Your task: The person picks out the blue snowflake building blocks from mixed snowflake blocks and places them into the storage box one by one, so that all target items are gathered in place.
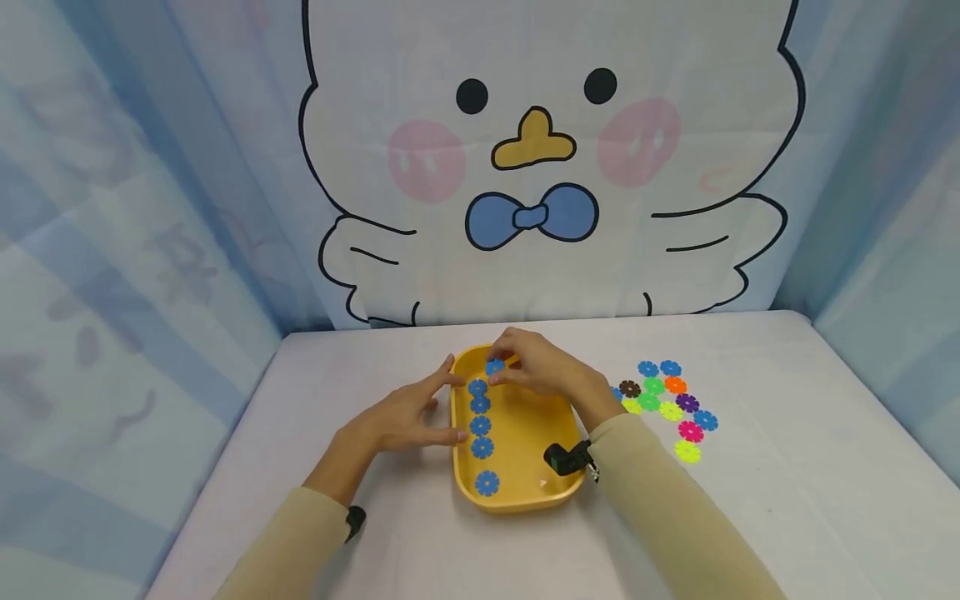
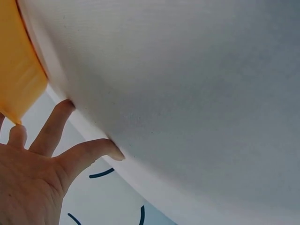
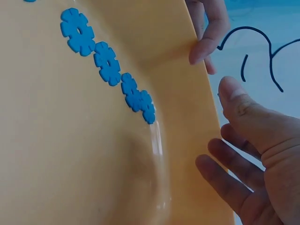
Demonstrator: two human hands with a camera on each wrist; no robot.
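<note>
My right hand [image 1: 536, 362] is over the far end of a yellow tray [image 1: 532, 417], pinching a blue snowflake disc [image 1: 495, 367] between thumb and fingertips. In the right wrist view that disc is hidden; the thumb [image 3: 234, 96] shows above the other fingers. Several more blue discs [image 1: 481, 425] lie flat in a line along the tray's left side, some of them touching. At the left rim, my left hand [image 1: 408, 414] rests thumb and fingertips on the tray. Its fingers [image 2: 49, 129] spread apart in the left wrist view, the tray wall [image 2: 23, 70] beside them.
On the white table [image 1: 787, 500], right of the tray, lies a loose group of discs: green [image 1: 649, 402], pink [image 1: 691, 431], purple [image 1: 687, 403], orange [image 1: 675, 385], brown [image 1: 630, 389], yellow and blue. A curtain with a cartoon bird [image 1: 532, 275] hangs behind the table.
</note>
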